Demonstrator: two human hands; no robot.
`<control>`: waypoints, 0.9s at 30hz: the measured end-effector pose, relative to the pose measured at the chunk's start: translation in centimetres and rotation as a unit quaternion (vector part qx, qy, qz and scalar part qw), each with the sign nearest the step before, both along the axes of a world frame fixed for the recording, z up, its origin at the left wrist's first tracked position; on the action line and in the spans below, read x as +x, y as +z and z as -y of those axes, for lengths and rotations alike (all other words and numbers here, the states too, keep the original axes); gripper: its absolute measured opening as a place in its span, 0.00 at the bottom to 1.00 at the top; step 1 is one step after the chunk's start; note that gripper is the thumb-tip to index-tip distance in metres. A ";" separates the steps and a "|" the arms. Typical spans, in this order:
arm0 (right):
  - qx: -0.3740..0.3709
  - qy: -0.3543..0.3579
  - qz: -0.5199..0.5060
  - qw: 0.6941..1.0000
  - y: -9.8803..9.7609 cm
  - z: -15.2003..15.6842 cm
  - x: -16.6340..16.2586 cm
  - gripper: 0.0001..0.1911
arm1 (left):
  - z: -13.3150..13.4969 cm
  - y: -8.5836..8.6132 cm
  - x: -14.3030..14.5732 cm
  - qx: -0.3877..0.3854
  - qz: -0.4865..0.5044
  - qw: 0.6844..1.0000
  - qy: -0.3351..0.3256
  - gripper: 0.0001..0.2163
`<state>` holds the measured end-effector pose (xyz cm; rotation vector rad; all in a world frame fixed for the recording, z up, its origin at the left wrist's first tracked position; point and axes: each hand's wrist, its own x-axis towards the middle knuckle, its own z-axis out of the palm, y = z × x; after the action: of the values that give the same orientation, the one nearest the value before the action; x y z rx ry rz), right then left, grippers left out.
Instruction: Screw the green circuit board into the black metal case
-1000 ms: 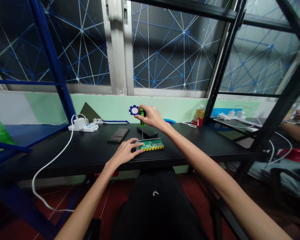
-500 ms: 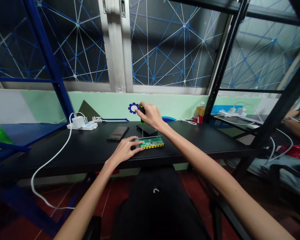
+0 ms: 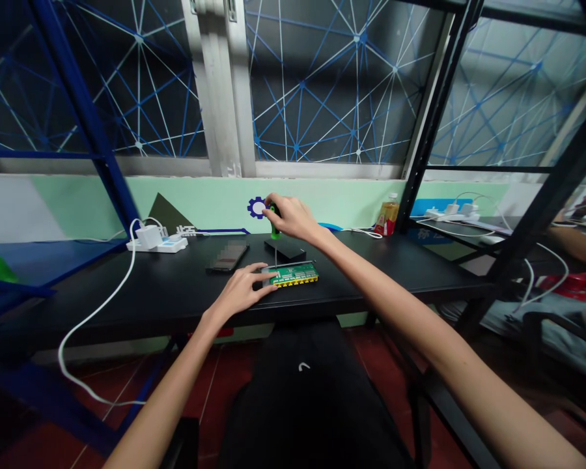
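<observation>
A green circuit board (image 3: 297, 272) with a row of yellow blocks along its near edge lies on the black desk. My left hand (image 3: 241, 290) grips its left end, thumb at the near side and fingers over the far side. Above the board, my right hand (image 3: 293, 216) is closed round the green and black handle of a screwdriver (image 3: 275, 231). The screwdriver stands nearly upright. Its shaft reaches down to the board's left part, beside my left fingertips; what the tip touches is too small to tell.
Behind the board lies a flat black box (image 3: 287, 251). A dark phone-like slab (image 3: 228, 256) is to its left. A white power strip (image 3: 170, 245) with a hanging cable (image 3: 95, 312) sits further left. A drink bottle (image 3: 387, 215) stands back right. Another person's arm (image 3: 579, 244) shows far right.
The view has shifted slightly. The right hand's fingers have turned a little on the screwdriver, and more of its green handle shows. The left hand keeps its hold on the board.
</observation>
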<state>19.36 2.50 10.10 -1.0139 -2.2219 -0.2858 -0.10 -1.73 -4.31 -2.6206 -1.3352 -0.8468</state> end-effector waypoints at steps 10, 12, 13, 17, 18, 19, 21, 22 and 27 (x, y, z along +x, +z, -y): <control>0.050 -0.048 0.014 0.997 -0.9 0.3 -0.3 0.23 | -0.5 -0.2 0.1 0.030 -0.007 0.998 -0.047 0.14; 0.039 -0.038 0.010 0.998 -0.8 0.7 -0.3 0.21 | -0.5 -0.2 0.0 0.023 -0.006 0.999 -0.046 0.15; 0.032 -0.031 0.010 0.999 -0.8 0.8 -0.3 0.19 | -0.5 -0.3 0.0 0.020 -0.005 0.999 -0.046 0.15; 0.007 -0.018 0.010 1.000 -0.5 1.1 -0.3 0.18 | -0.6 -0.3 -0.1 0.012 -0.004 0.999 -0.049 0.16; 0.004 -0.015 0.005 1.000 -0.5 1.1 -0.2 0.18 | -0.6 -0.3 -0.1 0.010 -0.004 0.999 -0.050 0.16; 0.002 -0.012 -0.001 1.000 -0.6 1.1 -0.2 0.19 | -0.6 -0.3 -0.1 0.008 -0.003 0.999 -0.050 0.16; 0.003 -0.001 -0.010 1.000 -0.7 1.1 -0.2 0.18 | -0.5 -0.2 0.0 0.003 -0.001 0.999 -0.049 0.17; 0.008 0.002 -0.013 1.000 -0.9 1.1 -0.2 0.17 | -0.4 -0.2 0.0 0.001 -0.001 0.999 -0.049 0.17; 0.031 -0.005 -0.014 0.999 -1.3 1.1 -0.4 0.18 | -0.1 0.0 0.3 -0.005 0.006 0.999 -0.042 0.21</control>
<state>18.98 1.39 8.82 -0.9894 -2.1695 -0.3410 0.15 -1.66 -4.27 -2.7014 -1.2435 -0.8685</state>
